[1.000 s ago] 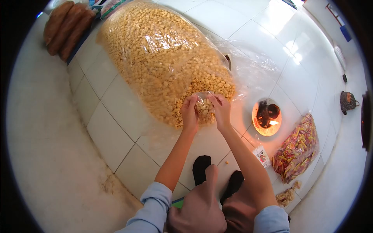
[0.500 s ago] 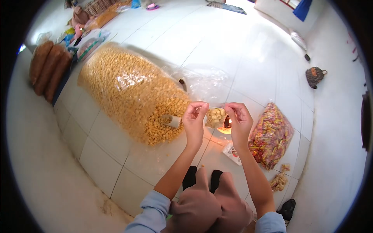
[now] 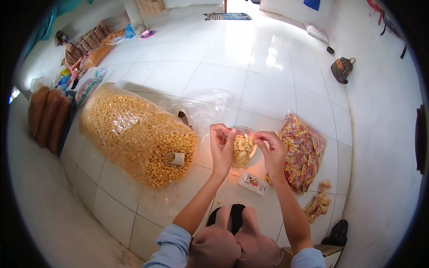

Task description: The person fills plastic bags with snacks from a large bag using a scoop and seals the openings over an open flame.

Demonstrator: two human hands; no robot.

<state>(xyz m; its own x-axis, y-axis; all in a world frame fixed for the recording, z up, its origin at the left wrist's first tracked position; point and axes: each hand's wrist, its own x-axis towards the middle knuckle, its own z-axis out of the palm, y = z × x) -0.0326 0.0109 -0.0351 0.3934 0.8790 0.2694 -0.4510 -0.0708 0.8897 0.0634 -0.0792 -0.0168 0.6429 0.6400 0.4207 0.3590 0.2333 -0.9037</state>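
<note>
L hand [image 3: 222, 149] & R hand [image 3: 273, 154] each make a narrow thumb-&-finger pinch, holding the top corners of a small clear plastic bag w/ pale yellow curled snack pieces [image 3: 242, 151]. The bag hangs btwn them, above the floor & in front of the knees in dusty-pink cloth [image 3: 214, 248]. The two-corner hold prob. keeps the top edge taut & lets the weight sit low.

A big clear plastic sack of golden snack pieces [image 3: 120, 123] lies on its side, mouth end toward the person, prob. for easy reach on the L. A white cup-shaped scoop [image 3: 178, 158] lies tipped on the pieces there, presumably to stay handy. A clear plastic bag of red-&-yellow packets [image 3: 304, 154] sits just beyond R hand.

Edges: an orange-lit pale rounded rim [image 3: 254, 154] shows behind the small bag, mostly hidden; can't tell how close the plastic is. A flat white printed pack [image 3: 253, 183] is just below, nearer the knees. The packets crowd the R side, then comes the white R wall [image 3: 380, 134]. Most room is straight ahead, over glossy white floor tiles [image 3: 268, 96]; some also btwn sack & L forearm.
</note>
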